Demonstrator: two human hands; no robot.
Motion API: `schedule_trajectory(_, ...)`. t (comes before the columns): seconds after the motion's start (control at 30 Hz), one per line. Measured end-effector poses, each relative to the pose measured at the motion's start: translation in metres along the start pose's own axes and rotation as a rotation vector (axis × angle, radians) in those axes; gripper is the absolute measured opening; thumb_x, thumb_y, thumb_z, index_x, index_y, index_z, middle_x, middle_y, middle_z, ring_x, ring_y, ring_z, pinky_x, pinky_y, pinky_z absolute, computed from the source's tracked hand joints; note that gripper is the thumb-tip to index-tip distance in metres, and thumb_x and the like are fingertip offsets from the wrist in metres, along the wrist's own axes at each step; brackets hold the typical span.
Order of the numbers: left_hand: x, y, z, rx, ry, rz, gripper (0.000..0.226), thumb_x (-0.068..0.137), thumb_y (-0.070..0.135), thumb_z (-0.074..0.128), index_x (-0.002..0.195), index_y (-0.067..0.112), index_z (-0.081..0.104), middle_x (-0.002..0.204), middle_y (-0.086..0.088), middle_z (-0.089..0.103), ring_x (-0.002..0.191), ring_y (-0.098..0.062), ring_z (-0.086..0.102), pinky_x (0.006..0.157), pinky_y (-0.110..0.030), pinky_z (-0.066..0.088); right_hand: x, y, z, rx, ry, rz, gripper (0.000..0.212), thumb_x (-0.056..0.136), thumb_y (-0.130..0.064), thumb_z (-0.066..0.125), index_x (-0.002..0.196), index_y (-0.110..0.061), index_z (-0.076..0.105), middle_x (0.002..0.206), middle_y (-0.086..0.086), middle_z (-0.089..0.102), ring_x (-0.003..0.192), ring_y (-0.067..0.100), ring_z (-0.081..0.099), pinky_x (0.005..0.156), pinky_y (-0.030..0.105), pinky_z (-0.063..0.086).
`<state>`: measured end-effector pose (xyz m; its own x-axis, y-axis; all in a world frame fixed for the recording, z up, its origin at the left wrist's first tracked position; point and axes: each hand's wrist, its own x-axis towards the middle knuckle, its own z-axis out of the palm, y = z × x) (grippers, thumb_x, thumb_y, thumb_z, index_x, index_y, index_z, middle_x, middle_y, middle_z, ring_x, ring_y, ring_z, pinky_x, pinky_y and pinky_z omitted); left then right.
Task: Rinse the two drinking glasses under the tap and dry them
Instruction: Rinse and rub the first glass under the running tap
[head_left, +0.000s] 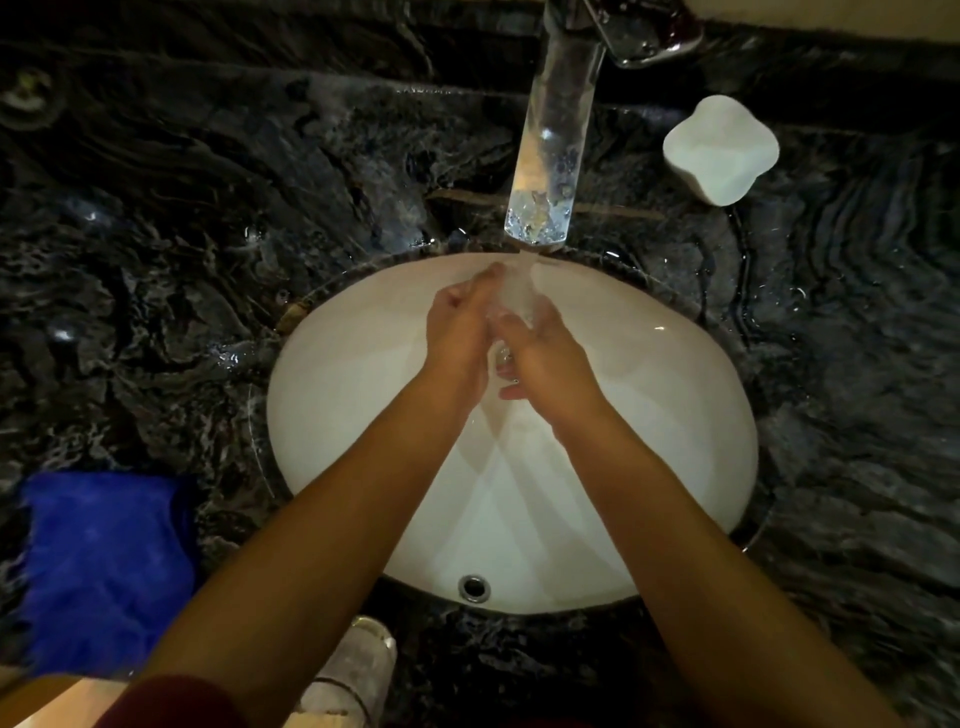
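Over the white basin (675, 415), both my hands close around one clear drinking glass (514, 299), which sits right under the tap's spout (550, 150) with water running onto it. My left hand (460, 332) grips its left side. My right hand (548, 358) wraps the right side and the lower end; the hands hide most of the glass. A second clear glass (358, 667) stands on the dark counter's front edge, just under my left forearm. A blue cloth (104, 571) lies on the counter at the front left.
The counter (182, 234) is dark veined stone, wet around the basin. A white lobed dish (722, 148) stands at the back right beside the tap. The basin's overflow hole (474, 587) is at its near wall.
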<state>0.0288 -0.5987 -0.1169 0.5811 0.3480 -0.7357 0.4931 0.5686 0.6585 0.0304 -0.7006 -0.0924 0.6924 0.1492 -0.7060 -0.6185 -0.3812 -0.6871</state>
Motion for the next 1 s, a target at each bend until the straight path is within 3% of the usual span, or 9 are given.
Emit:
schedule_trajectory(0.13, 0.002, 0.001, 0.0, -0.003, 0.014, 0.02, 0.041, 0.095, 0.029, 0.069, 0.109, -0.01, 0.065, 0.082, -0.011, 0.072, 0.074, -0.024, 0.07, 0.069, -0.033, 0.056, 0.006, -0.005, -0.008, 0.125, 0.134, -0.003, 0.044, 0.086, -0.056, 0.066, 0.115, -0.024, 0.058, 0.097, 0.002, 0.074, 0.063, 0.017, 0.067, 0.049, 0.027, 0.047)
schedule_trajectory(0.23, -0.001, 0.006, 0.0, 0.033, -0.152, 0.027, 0.059, 0.086, 0.037, 0.066, 0.125, -0.006, 0.06, 0.101, -0.019, 0.071, 0.085, -0.028, 0.07, 0.071, -0.034, 0.055, 0.015, -0.018, -0.027, 0.266, -0.018, 0.069, 0.029, 0.093, -0.044, 0.058, 0.086, -0.016, 0.065, 0.074, 0.011, 0.063, 0.047, 0.019, 0.049, 0.045, 0.023, 0.031)
schedule_trajectory(0.3, 0.0, 0.01, -0.004, 0.074, -0.241, 0.025, 0.038, 0.09, 0.031, 0.061, 0.116, 0.004, 0.067, 0.103, -0.014, 0.073, 0.088, -0.025, 0.071, 0.077, -0.034, 0.054, 0.017, -0.023, -0.034, 0.313, -0.123, 0.145, 0.035, 0.095, -0.045, 0.053, 0.076, -0.019, 0.066, 0.065, 0.006, 0.06, 0.044, 0.016, 0.047, 0.045, 0.02, 0.031)
schedule_trajectory(0.5, -0.005, -0.003, -0.007, 0.335, -0.108, 0.276, 0.016, 0.09, 0.029, 0.066, 0.1, 0.018, 0.065, 0.1, -0.01, 0.074, 0.093, -0.02, 0.071, 0.089, -0.04, 0.056, 0.028, -0.019, -0.022, 0.433, -0.144, 0.337, 0.05, 0.094, -0.057, 0.048, 0.082, -0.011, 0.062, 0.07, 0.008, 0.066, 0.042, 0.017, 0.045, 0.043, 0.017, 0.029)
schedule_trajectory(0.63, -0.006, -0.007, -0.01, 0.507, 0.019, 0.49, 0.02, 0.102, 0.022, 0.049, 0.098, 0.014, 0.068, 0.09, -0.001, 0.074, 0.086, -0.018, 0.071, 0.084, -0.044, 0.06, 0.021, -0.018, -0.004, 0.451, -0.01, 0.202, 0.04, 0.097, -0.054, 0.053, 0.106, -0.017, 0.065, 0.084, 0.002, 0.073, 0.08, 0.022, 0.07, 0.072, 0.036, 0.054)
schedule_trajectory(0.7, -0.003, -0.007, -0.008, 0.562, 0.076, 0.515, 0.025, 0.102, 0.024, 0.045, 0.094, 0.014, 0.066, 0.085, 0.0, 0.072, 0.083, -0.019, 0.07, 0.08, -0.047, 0.06, 0.017, -0.015, 0.004, 0.381, 0.054, 0.087, 0.039, 0.094, -0.049, 0.061, 0.121, -0.021, 0.06, 0.1, 0.001, 0.073, 0.088, 0.022, 0.074, 0.072, 0.038, 0.059)
schedule_trajectory(0.77, 0.0, -0.003, -0.005, 0.616, 0.091, 0.448, 0.026, 0.101, 0.027, 0.044, 0.09, 0.017, 0.065, 0.085, 0.001, 0.072, 0.079, -0.021, 0.069, 0.073, -0.044, 0.059, 0.015, -0.015, 0.004, 0.252, 0.131, 0.013, 0.035, 0.094, -0.043, 0.065, 0.119, -0.019, 0.06, 0.1, -0.001, 0.071, 0.086, 0.021, 0.073, 0.065, 0.032, 0.058)
schedule_trajectory(0.87, -0.001, 0.008, -0.008, 0.472, -0.05, 0.037, 0.029, 0.099, 0.034, 0.047, 0.089, 0.014, 0.065, 0.073, -0.002, 0.068, 0.056, -0.02, 0.057, 0.055, -0.027, 0.042, 0.022, -0.016, -0.006, 0.041, 0.194, -0.106, 0.029, 0.094, -0.041, 0.067, 0.113, -0.019, 0.064, 0.091, -0.008, 0.067, 0.078, 0.009, 0.066, 0.053, 0.015, 0.047)
schedule_trajectory(1.0, 0.002, 0.01, -0.03, 0.254, -0.429, -0.26, 0.054, 0.101, 0.051, 0.032, 0.093, 0.008, 0.063, 0.073, -0.016, 0.06, 0.037, -0.014, 0.036, 0.036, -0.016, 0.019, 0.029, -0.013, -0.018, -0.098, 0.088, -0.307, 0.025, 0.09, -0.035, 0.073, 0.106, -0.016, 0.067, 0.09, -0.006, 0.07, 0.078, 0.005, 0.065, 0.066, 0.018, 0.049)
